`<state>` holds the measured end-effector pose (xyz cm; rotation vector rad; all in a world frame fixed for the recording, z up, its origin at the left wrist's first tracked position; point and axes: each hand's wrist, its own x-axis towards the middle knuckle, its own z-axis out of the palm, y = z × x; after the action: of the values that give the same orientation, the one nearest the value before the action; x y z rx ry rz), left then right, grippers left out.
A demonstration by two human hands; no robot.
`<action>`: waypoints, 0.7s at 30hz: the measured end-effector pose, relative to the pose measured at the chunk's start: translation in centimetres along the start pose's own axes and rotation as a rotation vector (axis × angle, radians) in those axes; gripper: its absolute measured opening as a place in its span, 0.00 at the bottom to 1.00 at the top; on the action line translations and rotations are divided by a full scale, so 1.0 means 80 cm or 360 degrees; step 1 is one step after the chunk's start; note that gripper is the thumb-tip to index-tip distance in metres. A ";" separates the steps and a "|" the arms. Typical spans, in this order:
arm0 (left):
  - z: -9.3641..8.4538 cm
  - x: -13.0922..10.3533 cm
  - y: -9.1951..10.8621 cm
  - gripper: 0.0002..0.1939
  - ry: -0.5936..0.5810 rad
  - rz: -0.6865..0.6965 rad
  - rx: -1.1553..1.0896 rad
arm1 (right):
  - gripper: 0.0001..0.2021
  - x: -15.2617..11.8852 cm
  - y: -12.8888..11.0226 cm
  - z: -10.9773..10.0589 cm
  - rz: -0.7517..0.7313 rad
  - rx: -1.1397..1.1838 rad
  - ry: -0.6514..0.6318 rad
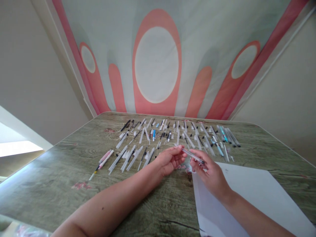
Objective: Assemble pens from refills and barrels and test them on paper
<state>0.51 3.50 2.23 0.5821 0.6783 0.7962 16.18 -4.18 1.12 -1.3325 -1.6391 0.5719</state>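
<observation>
A slim clear pen (pixel 194 156) with a dark end is held above the table, slanting down to the right. My right hand (pixel 209 171) is closed around its barrel, the dark end pointing toward me. At the pen's far end, the thumb and fingertips of my left hand (pixel 171 160) pinch it, and the other fingers curl loosely. Just beyond my hands lie rows of pen parts: clear barrels (pixel 134 158), thin dark refills (pixel 142 158) and small black caps. Part of these rows is hidden behind my left hand.
A white sheet (pixel 249 194) lies under my right forearm on the wood-patterned table (pixel 49 194). Whole pens (pixel 234 137) lie at the right end of the rows, a pink pen (pixel 105 156) at the left. A blue pen (pixel 154 135) lies mid-row. A patterned cloth (pixel 158 105) hangs behind the table.
</observation>
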 end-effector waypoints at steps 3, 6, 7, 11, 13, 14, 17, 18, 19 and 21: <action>0.009 -0.008 -0.015 0.05 -0.0242 -0.0246 -0.0078 | 0.18 0.001 -0.006 -0.004 -0.0256 -0.0212 0.0011; 0.014 -0.012 -0.025 0.06 -0.0372 -0.0318 -0.0026 | 0.19 0.002 -0.011 -0.008 -0.0307 -0.0311 -0.0045; 0.016 -0.014 -0.026 0.07 -0.0389 -0.0282 0.0059 | 0.19 0.003 -0.012 -0.011 -0.0300 -0.0316 -0.0041; 0.026 -0.027 -0.022 0.14 -0.0384 0.0260 0.0864 | 0.18 0.013 -0.023 -0.033 -0.0142 -0.0172 0.0159; 0.030 -0.038 -0.022 0.14 -0.0463 0.0655 0.1409 | 0.18 0.021 -0.028 -0.050 0.0043 -0.0048 0.0258; 0.031 -0.043 -0.024 0.14 -0.0573 0.0813 0.1646 | 0.18 0.025 -0.029 -0.059 0.0128 0.0003 0.0288; 0.026 -0.051 -0.035 0.23 -0.0978 0.1081 0.2234 | 0.17 0.037 -0.024 -0.081 0.0282 0.0165 0.0292; 0.023 -0.051 -0.040 0.26 -0.1064 0.1112 0.2415 | 0.17 0.039 -0.021 -0.085 0.0309 0.0238 0.0252; 0.020 -0.050 -0.044 0.28 -0.1123 0.1123 0.2581 | 0.17 0.040 -0.016 -0.087 0.0337 0.0312 0.0192; 0.015 -0.047 -0.050 0.29 -0.1185 0.1117 0.2828 | 0.17 0.038 -0.005 -0.087 0.0422 0.0434 0.0049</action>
<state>1.21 -2.03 1.48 2.6725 0.2957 0.3179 21.98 -2.79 5.82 -1.3527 -1.3128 0.8944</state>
